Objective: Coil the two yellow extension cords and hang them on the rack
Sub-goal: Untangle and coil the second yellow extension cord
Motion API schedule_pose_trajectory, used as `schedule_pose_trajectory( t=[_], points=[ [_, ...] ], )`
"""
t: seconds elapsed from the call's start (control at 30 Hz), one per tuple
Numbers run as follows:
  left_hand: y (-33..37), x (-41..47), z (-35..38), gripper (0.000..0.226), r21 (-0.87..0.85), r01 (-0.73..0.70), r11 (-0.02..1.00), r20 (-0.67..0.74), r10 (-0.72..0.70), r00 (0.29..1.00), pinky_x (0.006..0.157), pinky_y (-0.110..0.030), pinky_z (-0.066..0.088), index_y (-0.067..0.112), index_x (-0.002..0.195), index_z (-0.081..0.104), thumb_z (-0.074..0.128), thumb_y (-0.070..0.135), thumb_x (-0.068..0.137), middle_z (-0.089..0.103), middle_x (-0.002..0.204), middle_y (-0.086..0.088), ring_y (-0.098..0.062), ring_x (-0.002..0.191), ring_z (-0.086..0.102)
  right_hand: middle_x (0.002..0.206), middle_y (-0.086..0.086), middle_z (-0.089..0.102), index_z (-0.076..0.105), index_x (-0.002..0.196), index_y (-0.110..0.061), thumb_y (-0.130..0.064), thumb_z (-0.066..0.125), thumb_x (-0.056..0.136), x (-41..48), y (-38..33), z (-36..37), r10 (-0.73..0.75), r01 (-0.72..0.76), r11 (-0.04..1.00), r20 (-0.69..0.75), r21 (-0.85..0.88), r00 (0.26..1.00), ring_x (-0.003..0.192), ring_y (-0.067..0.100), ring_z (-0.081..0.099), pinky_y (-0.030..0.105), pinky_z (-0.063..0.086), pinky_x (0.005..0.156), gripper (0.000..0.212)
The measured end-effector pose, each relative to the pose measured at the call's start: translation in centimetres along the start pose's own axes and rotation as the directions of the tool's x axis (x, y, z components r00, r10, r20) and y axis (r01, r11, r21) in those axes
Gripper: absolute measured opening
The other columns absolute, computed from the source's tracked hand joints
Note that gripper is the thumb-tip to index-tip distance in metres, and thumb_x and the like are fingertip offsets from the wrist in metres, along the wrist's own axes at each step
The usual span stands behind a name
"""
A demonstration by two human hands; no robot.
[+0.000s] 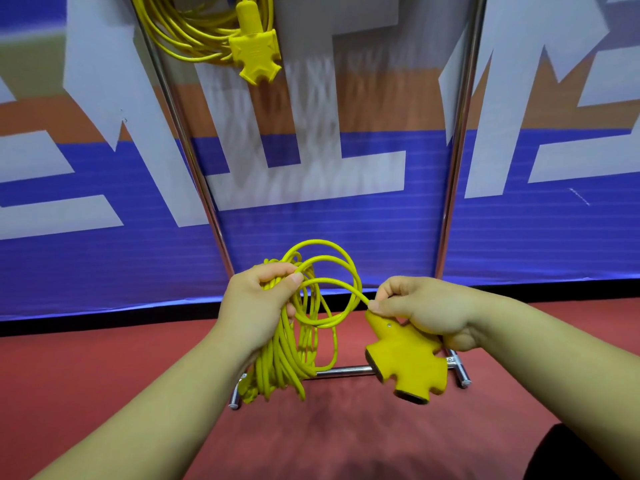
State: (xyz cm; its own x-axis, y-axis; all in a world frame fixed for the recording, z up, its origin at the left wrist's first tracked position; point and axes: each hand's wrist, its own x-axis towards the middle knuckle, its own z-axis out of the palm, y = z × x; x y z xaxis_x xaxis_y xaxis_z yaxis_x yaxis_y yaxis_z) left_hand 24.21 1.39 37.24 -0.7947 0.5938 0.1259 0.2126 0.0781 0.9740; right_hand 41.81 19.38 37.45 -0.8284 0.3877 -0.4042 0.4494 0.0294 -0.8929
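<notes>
My left hand (258, 304) grips a bundle of yellow cord loops (294, 355) that hangs down in front of the rack's base. Two loose loops arc from that bundle over to my right hand (420, 311), which pinches the cord where it enters the yellow three-way socket head (405, 362). The socket head hangs below my right fingers. A second yellow cord (194, 32) is coiled and hangs at the top left of the chrome rack (460, 133), its socket head (256, 57) dangling beneath it.
The rack's two chrome uprights rise from a floor bar (343, 371) on red flooring (104, 368). Behind it stands a blue, white and orange banner wall (346, 216). A dark shape (588, 455) sits at the bottom right corner.
</notes>
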Motion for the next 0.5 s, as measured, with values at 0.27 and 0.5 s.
schedule_pose_trajectory(
  t=[0.27, 0.5],
  points=[
    [-0.8, 0.5, -0.5, 0.006, -0.086, 0.057, 0.995, -0.079, -0.064, 0.995, 0.059, -0.038, 0.051, 0.02, 0.095, 0.075, 0.073, 0.017, 0.09, 0.064, 0.058, -0.005, -0.022, 0.05, 0.056, 0.088, 0.013, 0.058, 0.06, 0.099, -0.008, -0.023, 0.078, 0.075, -0.2, 0.3, -1.4, -0.04, -0.065, 0.964, 0.381, 0.259, 0.924, 0.073, 0.023, 0.058, 0.034, 0.051, 0.067, 0.033],
    [-1.4, 1.1, -1.2, 0.008, -0.128, 0.087, 0.988, -0.136, -0.105, 0.985, 0.055, -0.033, 0.051, 0.018, 0.098, 0.074, 0.071, 0.015, 0.091, 0.065, 0.06, -0.003, -0.019, 0.049, 0.056, 0.108, 0.018, 0.067, 0.057, 0.128, -0.005, 0.008, 0.069, 0.062, -0.5, 0.2, -2.1, -0.14, -0.023, 0.93, 0.412, 0.366, 0.9, 0.088, 0.03, 0.071, 0.038, 0.059, 0.068, 0.068]
  ],
)
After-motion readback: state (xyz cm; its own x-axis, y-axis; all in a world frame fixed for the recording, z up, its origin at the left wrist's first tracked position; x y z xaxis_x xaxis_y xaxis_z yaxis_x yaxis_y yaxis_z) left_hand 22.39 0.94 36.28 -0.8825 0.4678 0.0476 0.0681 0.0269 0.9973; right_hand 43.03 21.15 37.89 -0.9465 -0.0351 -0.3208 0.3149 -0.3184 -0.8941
